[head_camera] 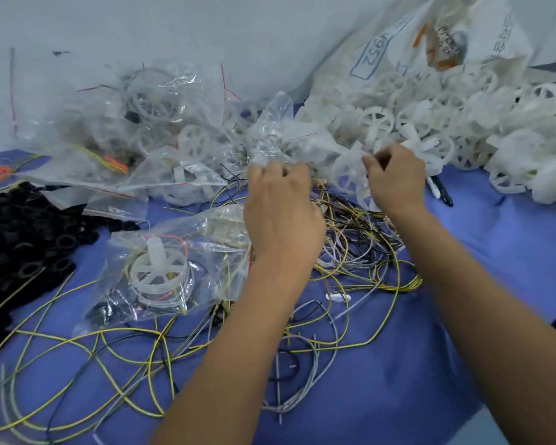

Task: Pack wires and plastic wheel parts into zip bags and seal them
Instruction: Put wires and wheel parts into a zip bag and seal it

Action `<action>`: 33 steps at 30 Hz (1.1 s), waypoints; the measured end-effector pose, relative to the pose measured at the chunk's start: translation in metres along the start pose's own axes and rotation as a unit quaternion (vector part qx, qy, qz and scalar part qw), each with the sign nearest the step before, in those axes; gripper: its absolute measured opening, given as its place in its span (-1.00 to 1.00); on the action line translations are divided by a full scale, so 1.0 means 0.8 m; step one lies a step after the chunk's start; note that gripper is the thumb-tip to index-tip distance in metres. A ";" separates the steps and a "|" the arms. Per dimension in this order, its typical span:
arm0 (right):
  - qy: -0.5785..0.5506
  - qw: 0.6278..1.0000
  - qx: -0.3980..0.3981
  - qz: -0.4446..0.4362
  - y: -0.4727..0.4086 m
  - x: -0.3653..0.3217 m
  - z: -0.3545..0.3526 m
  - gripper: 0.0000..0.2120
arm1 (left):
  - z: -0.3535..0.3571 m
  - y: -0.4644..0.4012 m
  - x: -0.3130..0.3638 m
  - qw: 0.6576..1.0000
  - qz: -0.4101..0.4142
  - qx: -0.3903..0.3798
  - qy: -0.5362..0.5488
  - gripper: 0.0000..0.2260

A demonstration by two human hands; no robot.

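a clear zip bag (pixel 302 139) was held up between two hands over a blue-covered table (pixel 463 316), its film crumpled and glossy, its upper corner standing up in a peak. the left hand (pixel 281 213) was seen from the back with its fingers curled into the bag's near edge; the right hand (pixel 395 178) pinched the bag's other side between thumb and bent fingers. a white spoked plastic wheel (pixel 347 176) showed through the film between the two hands, though whether it lay inside the bag or behind it could not be told.

below the held bag, a tangle of loose wires (pixel 350 248) in yellow, grey, black and white was spread across the table toward the near edge. to the left of the held bag, a filled bag (pixel 161 268) was laid flat, a white wheel with a stub axle and coiled wires visible through it. further filled bags (pixel 148 123) were heaped beyond that one, against the pale wall. a pile of black rings (pixel 16 239) was banked at the far left. to the right of the held bag, a mound of white wheel parts (pixel 463 123) spilled from a large printed sack (pixel 392 49), and a black marker (pixel 440 191) lay just beside the right wrist.
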State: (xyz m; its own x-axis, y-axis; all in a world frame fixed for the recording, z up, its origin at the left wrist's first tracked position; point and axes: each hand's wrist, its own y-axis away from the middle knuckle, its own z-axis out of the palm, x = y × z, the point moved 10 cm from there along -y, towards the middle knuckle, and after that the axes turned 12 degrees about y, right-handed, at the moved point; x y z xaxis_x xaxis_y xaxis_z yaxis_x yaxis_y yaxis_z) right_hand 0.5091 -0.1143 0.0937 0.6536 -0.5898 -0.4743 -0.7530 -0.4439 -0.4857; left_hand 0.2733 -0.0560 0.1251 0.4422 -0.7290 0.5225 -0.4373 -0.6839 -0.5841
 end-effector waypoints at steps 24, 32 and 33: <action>-0.216 0.942 -0.192 -0.172 0.186 -0.229 0.047 -0.91 | -0.124 0.018 -0.129 0.974 -0.162 0.034 0.154 -0.84; -0.295 0.832 -0.386 -0.267 0.239 -0.287 0.076 -0.76 | -0.136 0.016 -0.094 0.976 -0.134 0.062 0.160 -0.90; -0.304 0.805 -0.452 -0.235 0.251 -0.285 0.092 -0.81 | -0.137 0.016 -0.092 0.976 -0.129 0.069 0.160 -0.90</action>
State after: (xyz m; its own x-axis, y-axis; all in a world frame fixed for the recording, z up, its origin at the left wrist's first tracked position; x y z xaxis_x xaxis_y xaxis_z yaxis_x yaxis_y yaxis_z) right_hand 0.2143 -0.0193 0.0502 0.5916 0.1049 -0.7994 0.0208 -0.9932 -0.1149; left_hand 0.1490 -0.0143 0.1470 0.2462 -0.5193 0.8183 -0.2241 -0.8520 -0.4733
